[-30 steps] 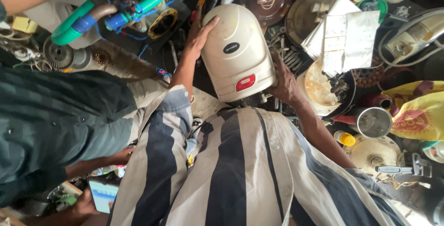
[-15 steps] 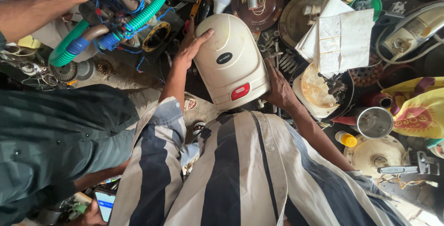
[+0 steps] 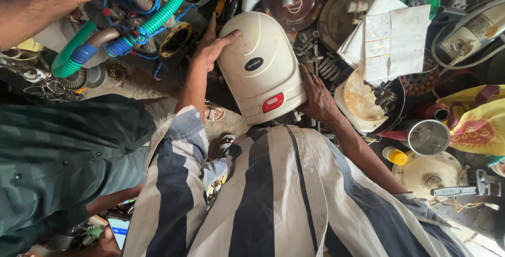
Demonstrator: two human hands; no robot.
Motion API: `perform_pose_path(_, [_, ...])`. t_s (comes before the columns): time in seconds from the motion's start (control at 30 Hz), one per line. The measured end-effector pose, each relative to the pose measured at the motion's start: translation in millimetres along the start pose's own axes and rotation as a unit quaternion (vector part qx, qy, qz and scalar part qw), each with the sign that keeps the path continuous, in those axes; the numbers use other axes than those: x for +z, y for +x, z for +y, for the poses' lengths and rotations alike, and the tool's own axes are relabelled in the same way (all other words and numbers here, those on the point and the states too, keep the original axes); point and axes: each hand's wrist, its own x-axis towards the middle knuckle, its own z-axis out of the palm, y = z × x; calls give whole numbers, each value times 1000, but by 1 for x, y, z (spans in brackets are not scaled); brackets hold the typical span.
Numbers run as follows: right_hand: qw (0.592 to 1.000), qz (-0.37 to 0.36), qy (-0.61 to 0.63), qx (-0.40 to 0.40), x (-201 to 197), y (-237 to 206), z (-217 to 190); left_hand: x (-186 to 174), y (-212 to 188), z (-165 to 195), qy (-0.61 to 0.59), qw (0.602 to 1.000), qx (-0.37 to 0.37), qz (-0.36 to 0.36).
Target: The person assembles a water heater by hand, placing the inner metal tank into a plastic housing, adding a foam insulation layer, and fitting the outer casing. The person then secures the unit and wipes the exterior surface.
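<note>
Both hands grip a cream oval appliance casing [image 3: 261,73] above the striped shirt [image 3: 273,199]: the left hand [image 3: 213,47] lies spread over its upper left edge, the right hand [image 3: 317,96] is pressed flat against its lower right side. Beside them, another person's arm [image 3: 47,4] holds a green hose [image 3: 158,20] over scattered parts.

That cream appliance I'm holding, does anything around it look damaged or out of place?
The cream appliance itself looks whole, held by the left hand and right hand. Right of it, a round pan is stained and rusty, with loose parts lying in it.
</note>
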Motion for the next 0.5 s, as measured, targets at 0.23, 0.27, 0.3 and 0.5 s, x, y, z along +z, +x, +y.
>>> perform_pose_path(0.23, [1000,-15,0,16,3,-1,1,-1,0,-3,61,997,43,-7])
perform_pose_path(0.27, [1000,-16,-4,18,4,-2,2,-1,-1,-4,70,996,51,-9])
perform_pose_path(0.3, [1000,-1,-9,-8,5,-4,2,-1,-2,-4,86,996,38,-8])
perform_pose_path(0.5, [999,16,-18,-38,13,-16,10,0,-8,7,102,992,42,-57])
